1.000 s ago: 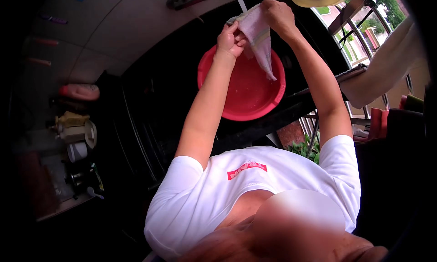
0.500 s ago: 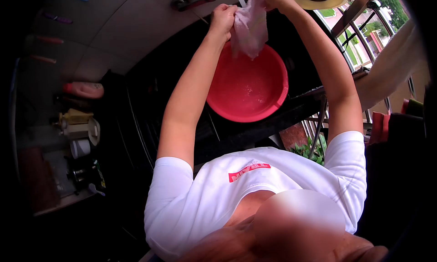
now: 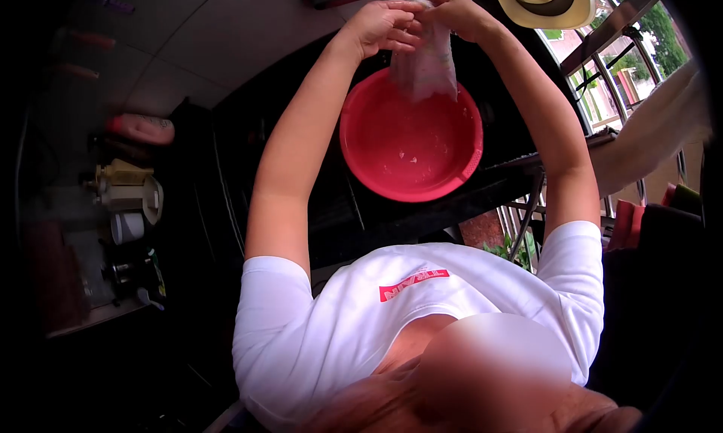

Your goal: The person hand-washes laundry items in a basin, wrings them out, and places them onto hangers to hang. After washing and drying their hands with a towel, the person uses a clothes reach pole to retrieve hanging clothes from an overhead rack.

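Note:
A pale wet cloth (image 3: 431,65) hangs over the far side of a red basin (image 3: 410,188), its lower edge over the basin's inside. My right hand (image 3: 458,14) is closed on the cloth's top edge, the fingers pressed together. Beside it, on the left, my left hand (image 3: 382,29) has its fingers apart and bent, the fingertips at the cloth's upper left edge. Some water with small light specks shows in the basin.
A straw hat (image 3: 553,0) is at the upper right, near a barred window. On the left are a pink bottle (image 3: 145,129), a white cup (image 3: 128,227) and yellowish containers. A light towel (image 3: 651,132) hangs at the right.
Both hands have come closer together at the cloth's top. My left hand has loosened from its closed grip, and the cloth now hangs longer and straighter. The basin sits slightly further right in view.

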`<state>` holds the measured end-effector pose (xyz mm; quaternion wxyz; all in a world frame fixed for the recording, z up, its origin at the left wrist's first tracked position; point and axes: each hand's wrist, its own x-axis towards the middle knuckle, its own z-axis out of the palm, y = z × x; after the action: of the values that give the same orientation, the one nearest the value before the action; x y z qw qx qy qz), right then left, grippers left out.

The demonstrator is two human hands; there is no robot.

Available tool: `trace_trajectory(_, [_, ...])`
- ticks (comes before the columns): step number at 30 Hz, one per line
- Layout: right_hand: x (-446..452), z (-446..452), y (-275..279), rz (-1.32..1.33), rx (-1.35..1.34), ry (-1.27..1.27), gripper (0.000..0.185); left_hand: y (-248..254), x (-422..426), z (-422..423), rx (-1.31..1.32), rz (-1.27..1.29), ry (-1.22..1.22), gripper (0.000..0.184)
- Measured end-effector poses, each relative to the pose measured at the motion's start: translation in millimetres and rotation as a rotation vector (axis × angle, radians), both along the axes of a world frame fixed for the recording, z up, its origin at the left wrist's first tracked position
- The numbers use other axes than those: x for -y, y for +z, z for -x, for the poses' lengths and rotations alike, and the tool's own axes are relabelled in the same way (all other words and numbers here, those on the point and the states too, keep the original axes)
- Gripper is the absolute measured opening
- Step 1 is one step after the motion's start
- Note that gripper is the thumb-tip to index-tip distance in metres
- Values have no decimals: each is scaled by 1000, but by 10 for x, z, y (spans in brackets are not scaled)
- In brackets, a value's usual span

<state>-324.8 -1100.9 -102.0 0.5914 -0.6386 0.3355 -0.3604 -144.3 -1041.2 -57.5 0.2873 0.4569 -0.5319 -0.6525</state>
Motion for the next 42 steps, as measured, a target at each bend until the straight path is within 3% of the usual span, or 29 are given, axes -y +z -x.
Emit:
trace_trajectory(2, [-137, -55, 52, 176, -294, -129, 26, -208, 99, -194, 141, 47, 36, 42])
trace_trajectory(4, [-215, -94, 142, 193, -311, -29, 29, -636, 174, -284, 441, 471, 186, 55])
trace_trajectory(5, [-217, -118, 135, 273, -379, -33, 30, -785, 103, -221, 450, 539, 202, 68])
trace_trajectory(8, [-245, -167, 159, 450, -481, -76, 31, -945, -15, -20, 449, 518, 0, 80])
trace_trajectory(9, [-253, -148, 204, 576, -573, -87, 29, -965, -18, 8, 500, 623, 51, 64])
trace_trajectory(10, [-270, -120, 232, 700, -665, -102, 28, -970, -2, 11, 498, 626, 42, 64])
trace_trajectory(12, [-238, -33, 200, 716, -723, -131, 27, -952, 10, 8, 581, 524, 279, 40])
trace_trajectory(13, [-206, 15, 188, 740, -777, -151, 27, -920, 19, 11, 565, 658, 372, 30])
trace_trajectory(17, [-183, 95, 209, 569, -905, -255, 23, -949, 49, 10, 576, 908, 422, 16])
trace_trajectory(19, [-273, 74, 238, 616, -753, -324, 22, -944, -29, 73, 504, 1018, 525, 9])
trace_trajectory(22, [-400, -109, 318, 486, -853, -355, 18, -836, -481, 439, 260, 721, 460, 29])
trace_trajectory(24, [-377, -178, 313, 468, -875, -337, 18, -1096, -462, 594, 195, 799, 516, 43])
trace_trajectory(25, [-383, -186, 318, 504, -889, -334, 17, -1132, -431, 585, 406, 739, 545, 34])
trace_trajectory(28, [-318, -39, 324, 550, -924, -350, 19, -1161, -125, 325, 503, 719, 330, 23])
trace_trajectory(30, [-275, 172, 347, 506, -955, -243, 22, -1207, 64, 167, 326, 589, 235, 20])
trace_trajectory(34, [-315, 430, 287, 377, -934, -80, 29, -712, 201, 154, 522, 870, 208, 19])
trace_trajectory(38, [-347, 479, 396, 132, -827, -67, 33, -557, 303, 169, 467, 907, 260, 17])
trace_trajectory(40, [-260, 494, 399, 619, -1055, 34, 32, -329, 181, 167, 496, 922, 333, 16])
trace_trajectory(42, [-253, 414, 350, 662, -989, -99, 30, -169, 24, 126, 509, 900, 382, 16])
